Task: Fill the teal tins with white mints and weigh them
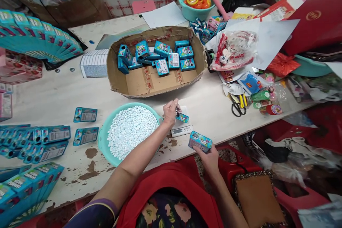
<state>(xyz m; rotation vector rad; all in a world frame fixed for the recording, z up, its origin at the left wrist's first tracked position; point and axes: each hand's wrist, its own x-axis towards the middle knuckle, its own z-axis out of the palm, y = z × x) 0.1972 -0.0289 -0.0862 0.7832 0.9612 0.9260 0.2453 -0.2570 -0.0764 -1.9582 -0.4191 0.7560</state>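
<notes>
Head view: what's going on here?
A person's left hand is at a blue printed rectangular box on a white digital scale; the right hand holds a similar box. A round turquoise plastic basin of small white pellets sits left of the scale; more blue boxes lie in a brown cardboard tray.

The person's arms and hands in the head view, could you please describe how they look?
The left hand and right hand are ungloved. The left sleeve is dark blue, short, with a pale yellow stripe and purple hem; the right forearm is bare, any sleeve out of view.
</notes>
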